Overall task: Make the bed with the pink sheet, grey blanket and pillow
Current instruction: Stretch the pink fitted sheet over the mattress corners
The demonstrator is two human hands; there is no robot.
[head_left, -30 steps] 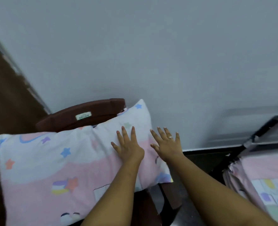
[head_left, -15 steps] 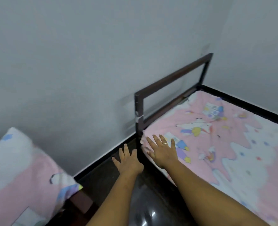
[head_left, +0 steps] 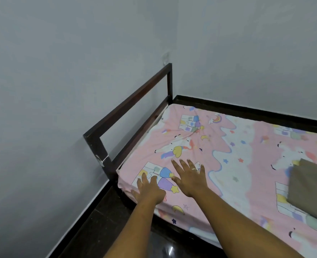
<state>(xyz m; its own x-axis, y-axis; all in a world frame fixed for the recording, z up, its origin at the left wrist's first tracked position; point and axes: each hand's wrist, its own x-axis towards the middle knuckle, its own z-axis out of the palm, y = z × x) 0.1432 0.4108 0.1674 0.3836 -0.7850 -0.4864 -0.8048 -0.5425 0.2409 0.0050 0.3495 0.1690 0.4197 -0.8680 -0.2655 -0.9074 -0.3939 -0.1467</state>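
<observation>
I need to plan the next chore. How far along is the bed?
Done: the sheet is on, a little wrinkled. In hand: the left hand and right hand rest flat on it at the corner by the headboard. Left: the blanket lies folded on the sheet, not spread; the pillow is not in view.

Grey walls [head_left: 61, 71] meeting in a corner; dark glossy floor [head_left: 102, 229].
</observation>
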